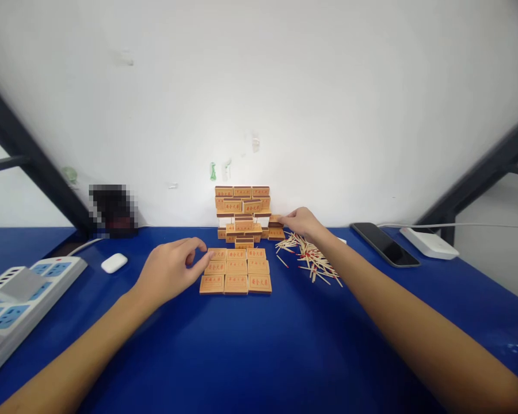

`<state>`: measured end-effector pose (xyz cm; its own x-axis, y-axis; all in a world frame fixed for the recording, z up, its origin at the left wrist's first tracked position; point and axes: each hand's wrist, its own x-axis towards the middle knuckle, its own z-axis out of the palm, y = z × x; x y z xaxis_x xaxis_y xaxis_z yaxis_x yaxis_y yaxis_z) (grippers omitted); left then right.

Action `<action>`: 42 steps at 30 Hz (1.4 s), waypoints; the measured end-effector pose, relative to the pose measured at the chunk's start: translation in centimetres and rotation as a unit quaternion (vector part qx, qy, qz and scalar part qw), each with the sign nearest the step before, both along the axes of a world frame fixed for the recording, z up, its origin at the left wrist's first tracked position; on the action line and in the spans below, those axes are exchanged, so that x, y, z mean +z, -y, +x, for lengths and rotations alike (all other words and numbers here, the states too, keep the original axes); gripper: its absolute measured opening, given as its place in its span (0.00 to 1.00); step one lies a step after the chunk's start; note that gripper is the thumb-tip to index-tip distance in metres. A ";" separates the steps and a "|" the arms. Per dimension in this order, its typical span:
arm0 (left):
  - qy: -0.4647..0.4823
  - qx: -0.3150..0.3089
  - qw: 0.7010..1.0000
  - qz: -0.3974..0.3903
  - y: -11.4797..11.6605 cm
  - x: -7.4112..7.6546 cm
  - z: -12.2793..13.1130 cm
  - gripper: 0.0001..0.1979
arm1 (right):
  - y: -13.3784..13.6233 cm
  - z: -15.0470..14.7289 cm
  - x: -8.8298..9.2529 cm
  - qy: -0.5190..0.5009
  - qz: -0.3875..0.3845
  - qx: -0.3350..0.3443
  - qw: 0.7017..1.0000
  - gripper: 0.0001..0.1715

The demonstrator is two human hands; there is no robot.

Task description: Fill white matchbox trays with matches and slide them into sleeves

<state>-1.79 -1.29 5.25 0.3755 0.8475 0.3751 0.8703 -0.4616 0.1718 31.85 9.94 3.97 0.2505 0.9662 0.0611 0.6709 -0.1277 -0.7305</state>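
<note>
Several orange matchboxes lie flat in rows on the blue table. My left hand is at their left side, its curved thumb and forefinger apart near the top left box, with nothing held between them. Behind the rows stands a stepped stack of matchboxes against the wall. At the stack's right side, the fingertips of my right hand are on a matchbox on a small pile; whether they grip it is hard to make out. Loose matches with red heads lie scattered below my right hand.
A power strip and a white earbud case are on the left of the table. On the right lie a black phone and a white device with a cable. Dark frame bars slant at both sides.
</note>
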 end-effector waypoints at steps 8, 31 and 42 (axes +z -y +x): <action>-0.002 -0.044 0.997 0.065 0.8 -0.9 0.5 0.14 | 3.5 0.7 1.2 -0.100 0.019 -0.028 0.994 0.16; 0.110 -0.206 0.965 0.120 2.7 -2.8 3.5 0.18 | 15.2 -4.0 -0.4 -0.224 -0.017 0.299 0.928 0.21; 0.065 -0.149 0.984 0.079 0.9 -1.2 1.3 0.17 | 9.2 10.1 0.7 0.327 0.051 0.088 0.940 0.13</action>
<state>-0.53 -2.20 4.02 0.5382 0.6346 0.5546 0.6683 -0.7223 0.1780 41.99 0.73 4.70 -0.0354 0.9697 0.2418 0.9846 0.0753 -0.1579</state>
